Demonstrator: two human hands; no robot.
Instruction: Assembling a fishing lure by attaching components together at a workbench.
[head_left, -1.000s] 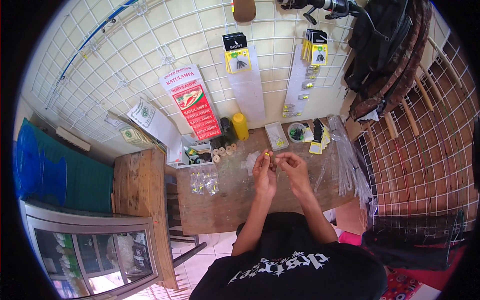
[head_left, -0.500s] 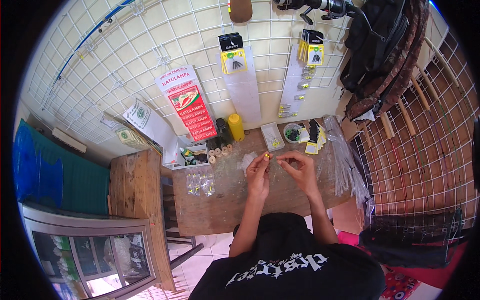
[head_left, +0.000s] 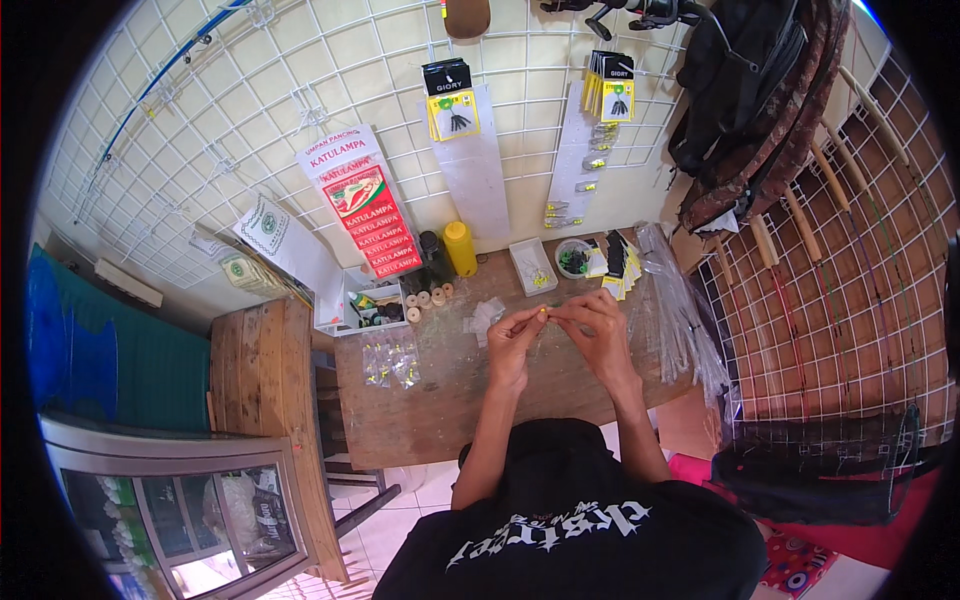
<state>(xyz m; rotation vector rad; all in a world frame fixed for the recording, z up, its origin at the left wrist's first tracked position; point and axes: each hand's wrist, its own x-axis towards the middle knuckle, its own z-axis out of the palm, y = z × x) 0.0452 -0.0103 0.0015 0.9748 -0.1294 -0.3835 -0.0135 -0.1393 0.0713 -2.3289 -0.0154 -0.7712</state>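
Over the middle of the wooden table (head_left: 440,420), both my hands meet fingertip to fingertip. My left hand (head_left: 511,345) pinches a tiny yellow lure head (head_left: 542,311) between thumb and finger. Pressed up beside it, my right hand (head_left: 600,330) is closed in a pinch, and what it holds is too small to make out. Just beyond my hands stand a white tray (head_left: 521,268) with small yellow-headed pieces and a round tub (head_left: 561,262) of dark green bits. Black and yellow cards (head_left: 622,262) lie right of the tub.
Clear plastic sleeves (head_left: 685,320) cover the table's right side. Small filled bags (head_left: 390,362), wooden spools (head_left: 425,299), a white box (head_left: 350,318) and a yellow bottle (head_left: 460,248) stand or lie to the left. Behind rises a white wire grid (head_left: 380,85) with hanging packets.
My right hand has moved in to the left, its fingertips now meeting my left hand's at the yellow lure head. The whole view has shifted slightly.
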